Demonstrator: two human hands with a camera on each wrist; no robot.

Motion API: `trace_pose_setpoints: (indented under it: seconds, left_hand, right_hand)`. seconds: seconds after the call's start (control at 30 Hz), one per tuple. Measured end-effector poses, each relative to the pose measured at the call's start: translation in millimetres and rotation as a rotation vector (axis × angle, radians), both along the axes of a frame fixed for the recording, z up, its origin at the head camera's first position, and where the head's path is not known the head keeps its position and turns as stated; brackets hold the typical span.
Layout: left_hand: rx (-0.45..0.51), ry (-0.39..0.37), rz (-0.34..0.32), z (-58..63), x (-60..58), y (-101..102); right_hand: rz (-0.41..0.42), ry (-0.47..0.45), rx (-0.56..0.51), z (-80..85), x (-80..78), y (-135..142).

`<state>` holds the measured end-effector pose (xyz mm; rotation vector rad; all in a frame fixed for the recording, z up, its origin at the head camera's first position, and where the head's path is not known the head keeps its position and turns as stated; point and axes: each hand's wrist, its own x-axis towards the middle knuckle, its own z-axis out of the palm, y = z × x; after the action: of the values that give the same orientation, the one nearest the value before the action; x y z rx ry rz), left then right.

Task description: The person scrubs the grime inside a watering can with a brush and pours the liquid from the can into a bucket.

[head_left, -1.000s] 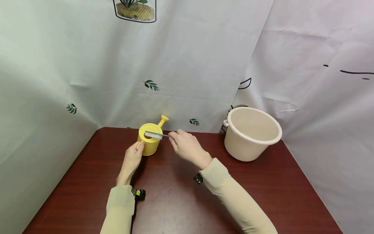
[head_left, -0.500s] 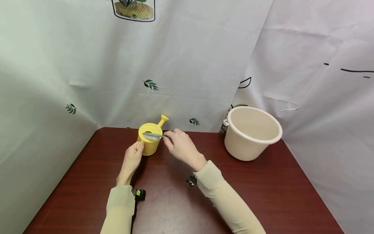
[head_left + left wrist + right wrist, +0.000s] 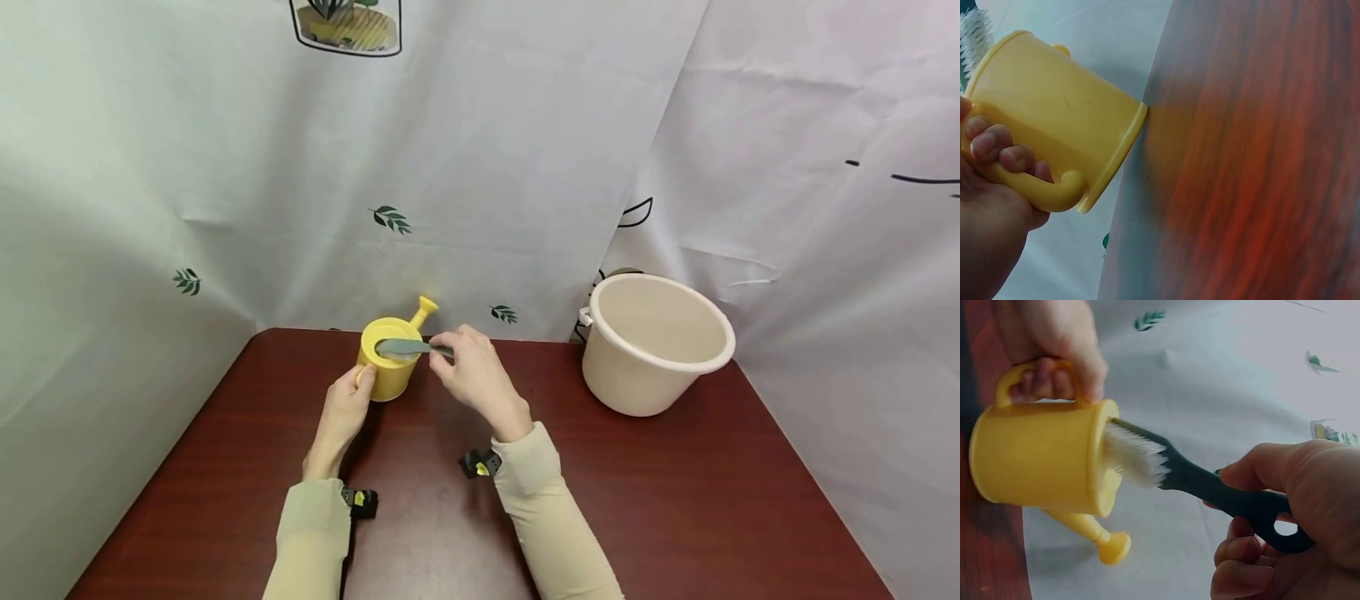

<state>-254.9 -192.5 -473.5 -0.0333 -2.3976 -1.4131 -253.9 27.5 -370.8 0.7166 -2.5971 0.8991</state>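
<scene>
My left hand (image 3: 344, 412) grips the handle of a yellow watering can (image 3: 390, 382); in the left wrist view its fingers curl round the handle (image 3: 1054, 192). My right hand (image 3: 480, 377) pinches the dark green handle of a scrub brush (image 3: 403, 346) between thumb and fingers. The brush head lies across the can's top opening. In the right wrist view the white bristles (image 3: 1135, 455) touch the rim of the watering can (image 3: 1041, 456), and the head's tip is partly hidden by the rim. The can's spout (image 3: 1113, 547) points away from the left hand.
A cream bucket (image 3: 637, 387) stands at the back right of the dark red wooden table (image 3: 675, 500). White sheeting with printed leaves (image 3: 480, 167) hangs close behind the table and along both sides. Each wrist carries a small black camera.
My right forearm has swung left and the brush has turned, showing its dark back instead of its bristles. The left hand keeps its grip on the watering can; the view has shifted slightly.
</scene>
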Motion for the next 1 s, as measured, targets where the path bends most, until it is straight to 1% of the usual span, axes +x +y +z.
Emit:
trace_pose_setpoints:
  seconds: [0.07, 0.27, 0.37, 0.57, 0.63, 0.7, 0.87, 1.0]
  left_hand:
    - [0.003, 0.001, 0.001, -0.7, 0.8, 1]
    - [0.018, -0.001, 0.011, -1.4, 1.5, 1]
    - [-0.002, 0.005, 0.005, -0.7, 0.5, 2]
    - [-0.022, 0.001, -0.009, -0.1, -0.7, 3]
    - [-0.021, 0.0, -0.007, -0.5, -0.4, 2]
    - [-0.02, 0.0, -0.003, -0.8, -0.3, 2]
    - [-0.009, -0.012, -0.02, 0.6, -0.4, 5]
    - [-0.021, -0.018, -0.035, 0.9, -1.1, 10]
  right_hand:
    - [0.004, 0.007, 0.013, -1.8, 0.3, 0]
    - [0.039, 0.076, 0.057, -2.9, 1.1, -4]
    - [0.037, 0.096, 0.04, -0.6, 3.0, -4]
    - [-0.014, 0.101, -0.024, -1.1, 2.7, -8]
    - [-0.038, 0.102, -0.057, -2.7, 1.7, -11]
    - [-0.055, 0.089, -0.119, -3.6, 1.3, -14]
    - [-0.067, 0.01, -0.304, -2.2, 2.2, -19]
    - [-0.085, -0.056, -0.4, -0.1, 3.8, -16]
